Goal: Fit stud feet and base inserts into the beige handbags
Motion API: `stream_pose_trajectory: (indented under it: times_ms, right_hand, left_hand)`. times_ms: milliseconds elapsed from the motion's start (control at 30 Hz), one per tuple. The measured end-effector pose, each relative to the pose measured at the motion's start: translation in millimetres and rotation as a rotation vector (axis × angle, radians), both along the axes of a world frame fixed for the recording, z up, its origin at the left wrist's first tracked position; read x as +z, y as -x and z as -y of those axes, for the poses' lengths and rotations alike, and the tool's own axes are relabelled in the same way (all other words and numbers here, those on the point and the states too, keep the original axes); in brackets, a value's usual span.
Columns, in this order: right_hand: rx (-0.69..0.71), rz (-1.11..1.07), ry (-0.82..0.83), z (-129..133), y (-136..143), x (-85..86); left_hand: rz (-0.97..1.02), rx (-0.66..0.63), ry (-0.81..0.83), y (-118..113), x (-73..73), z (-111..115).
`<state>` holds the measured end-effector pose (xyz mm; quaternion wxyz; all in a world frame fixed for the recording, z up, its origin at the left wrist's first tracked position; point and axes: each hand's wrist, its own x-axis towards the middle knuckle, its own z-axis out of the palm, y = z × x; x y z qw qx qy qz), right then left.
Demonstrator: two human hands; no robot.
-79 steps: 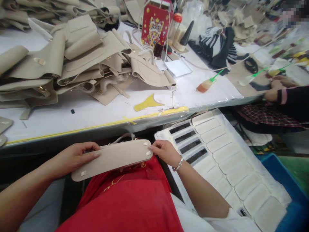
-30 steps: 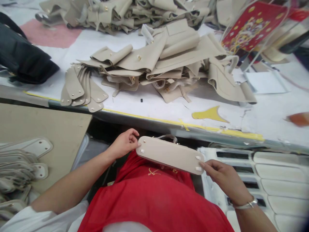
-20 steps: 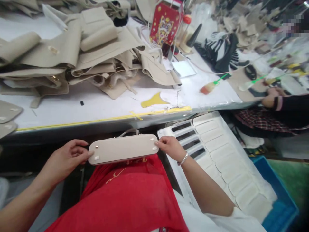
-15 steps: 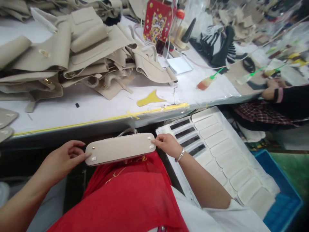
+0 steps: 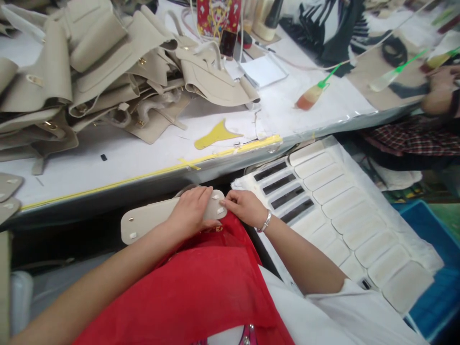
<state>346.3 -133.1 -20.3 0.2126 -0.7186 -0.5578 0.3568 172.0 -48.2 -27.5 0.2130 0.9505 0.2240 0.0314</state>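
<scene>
One beige panel point(image 5: 149, 218) sat before the bench point(image 5: 143, 160) front edge; the left hand point(image 5: 190, 211) clasped it midway, the right hand point(image 5: 246, 209) pinched its end.

A workbench point(image 5: 72, 173) with a white covering stretches across the scene, yellow tape point(image 5: 125, 180) stuck along its near edge. On its left lies a heap of beige bag pieces point(image 5: 108, 72), with rounded beige tabs point(image 5: 9, 182) at the near left. Nearer are a small black piece point(image 5: 104, 157) and a flat yellow cut-out point(image 5: 217, 135). Farther right lie a white paper pad point(image 5: 265, 70), a green-nozzled bottle point(image 5: 309, 97) on its side, and, far right, black strips point(image 5: 325, 31).
</scene>
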Motion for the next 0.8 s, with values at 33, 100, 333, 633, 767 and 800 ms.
stream_pose_trajectory:
  times_ms: [33,100,333,633,767,800]
  right_hand:
    - [0.004,0.001,-0.008,0,-1,-1.1]
    - [0.010,-0.006,-0.015,1,-3,-3.2]
    - [-0.004,-0.031,0.029,-2,-5,-2.3]
    - [-0.013,-0.016,0.072,-7,-5,0.7]
    - [0.008,0.016,0.088,-9,-4,2.1]
    - [0.015,0.025,0.089,-9,-4,2.7]
  left_hand:
    - [-0.013,0.004,0.005,-3,-0.4,-1]
    - [-0.027,0.016,0.015,-5,1.0,-2]
    - [-0.036,0.053,0.076,-10,8.5,-2]
    - [-0.040,0.036,0.088,-14,9.3,-5]
    - [-0.052,0.023,0.060,-14,7.5,-5]
    - [-0.057,0.017,0.053,-14,7.3,-5]
